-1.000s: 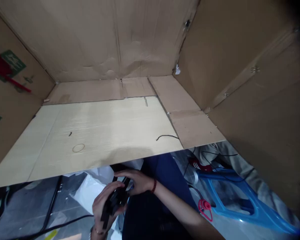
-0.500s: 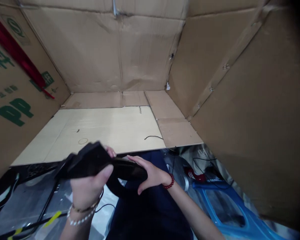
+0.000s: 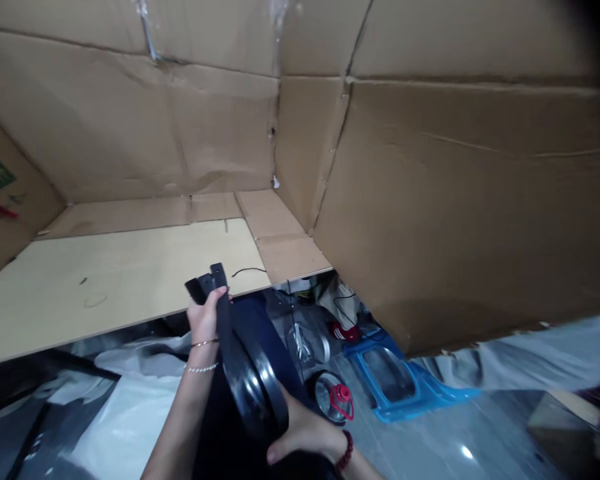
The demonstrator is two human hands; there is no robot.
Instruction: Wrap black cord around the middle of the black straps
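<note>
A glossy black piece of curved, banded plastic (image 3: 241,377) is held over my lap; its exact kind is unclear. It bends round at the near end, and narrow tips with small holes point away from me. My left hand (image 3: 205,321) is closed around the far end, thumb along the upper edge. At the rounded near end, my right hand (image 3: 307,430) grips the outer side with the thumb underneath. The tips overlap the front edge of the pale board (image 3: 145,263) in view.
Cardboard walls (image 3: 455,220) surround the board. On the board lie a black string (image 3: 249,269) and a thin ring (image 3: 95,301). To the right on the floor are a large clear bottle with a red cap (image 3: 341,395) and a blue plastic frame (image 3: 380,380). White plastic sheeting (image 3: 125,413) lies at left.
My view has turned right. The black plastic piece has swung from lying crosswise to pointing away from me, and my right hand has come down toward me with its rounded end.
</note>
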